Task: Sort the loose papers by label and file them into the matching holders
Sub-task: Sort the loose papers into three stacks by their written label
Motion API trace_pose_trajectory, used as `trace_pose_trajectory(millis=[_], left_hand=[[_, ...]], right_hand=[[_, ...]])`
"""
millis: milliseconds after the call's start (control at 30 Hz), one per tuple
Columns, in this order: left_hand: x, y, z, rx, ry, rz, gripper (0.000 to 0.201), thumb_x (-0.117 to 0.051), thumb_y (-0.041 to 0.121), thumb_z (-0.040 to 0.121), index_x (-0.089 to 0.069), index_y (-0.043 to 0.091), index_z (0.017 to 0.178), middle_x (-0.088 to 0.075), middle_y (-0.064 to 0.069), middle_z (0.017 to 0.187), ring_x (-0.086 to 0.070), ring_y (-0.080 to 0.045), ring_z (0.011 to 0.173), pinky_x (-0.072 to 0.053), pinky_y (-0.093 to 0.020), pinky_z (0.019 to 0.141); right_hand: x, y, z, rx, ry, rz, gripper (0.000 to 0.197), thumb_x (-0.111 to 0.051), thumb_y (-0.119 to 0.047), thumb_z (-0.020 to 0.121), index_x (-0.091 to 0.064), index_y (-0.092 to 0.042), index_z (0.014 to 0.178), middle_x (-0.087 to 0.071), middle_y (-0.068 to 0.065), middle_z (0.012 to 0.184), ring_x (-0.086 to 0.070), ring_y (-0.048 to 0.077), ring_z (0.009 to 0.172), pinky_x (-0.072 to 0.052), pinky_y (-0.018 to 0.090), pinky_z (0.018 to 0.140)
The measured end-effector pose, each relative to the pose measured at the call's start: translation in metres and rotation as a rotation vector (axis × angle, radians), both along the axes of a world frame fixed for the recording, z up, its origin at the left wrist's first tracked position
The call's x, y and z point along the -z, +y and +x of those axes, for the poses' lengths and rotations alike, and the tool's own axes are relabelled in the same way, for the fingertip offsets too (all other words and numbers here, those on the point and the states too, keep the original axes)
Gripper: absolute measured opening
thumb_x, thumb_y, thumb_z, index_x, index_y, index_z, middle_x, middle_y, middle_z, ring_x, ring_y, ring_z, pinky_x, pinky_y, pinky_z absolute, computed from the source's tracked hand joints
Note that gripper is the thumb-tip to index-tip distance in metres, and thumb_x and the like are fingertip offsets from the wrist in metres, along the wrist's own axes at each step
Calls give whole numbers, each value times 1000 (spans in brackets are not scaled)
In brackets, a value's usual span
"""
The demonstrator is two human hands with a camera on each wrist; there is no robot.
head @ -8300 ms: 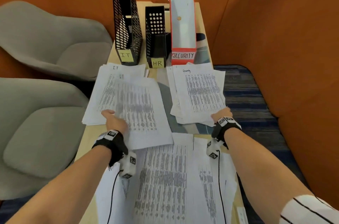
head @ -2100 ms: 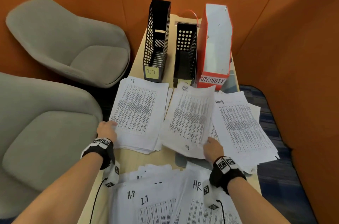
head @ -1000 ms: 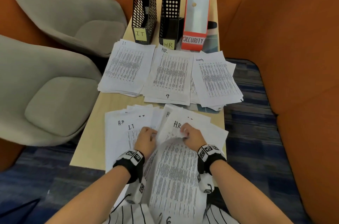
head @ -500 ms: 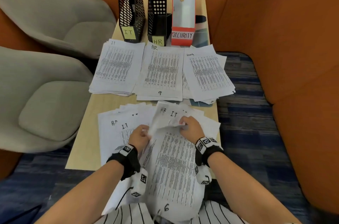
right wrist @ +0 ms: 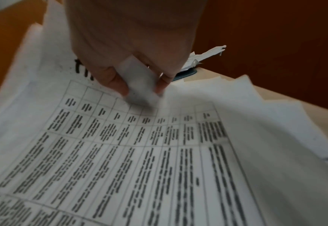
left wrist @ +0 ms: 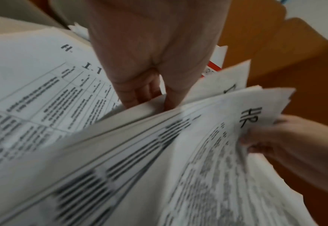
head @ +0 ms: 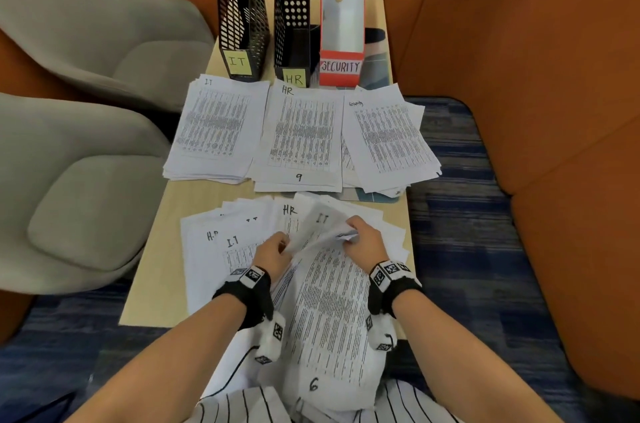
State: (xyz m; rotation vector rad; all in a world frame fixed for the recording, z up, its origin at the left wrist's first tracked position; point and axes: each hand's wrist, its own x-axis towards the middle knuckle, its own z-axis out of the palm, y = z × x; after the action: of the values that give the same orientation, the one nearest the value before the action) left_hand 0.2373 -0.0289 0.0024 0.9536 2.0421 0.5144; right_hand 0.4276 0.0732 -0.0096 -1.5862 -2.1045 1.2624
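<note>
While the unsorted stack (head: pixel 332 301) lies at the near end of the table (head: pixel 162 270), its long axis running from the person's lap toward the HR holder (head: pixel 294 24), both hands sit at its far, labelled edge. The right hand (head: pixel 363 242) pinches a curled top corner of the upper sheets; the left hand (head: pixel 273 252) has its fingers tucked into the left edge of the sheets, thumb on top. The right looks nearer to peeling off the next sheet. Beyond the stack, just short of the HR holder, lies the HR pile (head: pixel 301 138), with the IT pile (head: pixel 214 131) left and the Security pile (head: pixel 388 138) right of it. The IT holder (head: pixel 242 13) and SECURITY holder (head: pixel 341 24) flank the HR holder; no papers show in any of them.
</note>
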Motion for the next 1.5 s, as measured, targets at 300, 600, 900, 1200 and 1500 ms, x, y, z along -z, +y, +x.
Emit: trace_pose_trajectory(millis=[300,600,900,1200,1500], left_hand=[[-42,-1,7,189,-194,94,56,-69,36,82,-49,17,130,-59,4,116,-59,-11,99,-52,-33,92],[-80,15,-44,-313,-552,262,37,-54,33,94,-46,23,128,-52,10,121,-45,-8,118,-29,-30,105],[-79,49,-75,-510,-459,429,36,-61,19,91,-56,7,125,-62,-2,111,-58,-22,107,-42,-30,93],[-22,43,-69,8,-104,-216,22,-55,29,92,-56,9,101,-62,-13,102,-58,-23,84,-51,-33,81],[-3,38,-56,42,9,-105,24,-55,10,89,-48,16,67,-56,-8,85,-51,-22,83,-35,-25,73]], right_hand=[[-40,29,-22,158,98,35,21,-58,-9,83,-62,-4,102,-64,9,100,-58,22,91,-41,28,73],[-43,42,-4,353,490,-569,78,-79,-45,72,-43,-21,137,-48,3,144,-43,19,132,-26,44,115],[-40,36,-30,59,297,-765,47,-77,-33,77,-63,-13,118,-69,9,117,-65,29,108,-49,49,99],[-47,94,-76,530,406,-592,9,-49,-21,100,-50,-13,99,-60,6,64,-42,6,34,-30,16,31],[-42,137,-113,365,224,-469,91,-77,-22,79,-21,-15,150,-36,12,148,-46,33,128,-50,42,94]])
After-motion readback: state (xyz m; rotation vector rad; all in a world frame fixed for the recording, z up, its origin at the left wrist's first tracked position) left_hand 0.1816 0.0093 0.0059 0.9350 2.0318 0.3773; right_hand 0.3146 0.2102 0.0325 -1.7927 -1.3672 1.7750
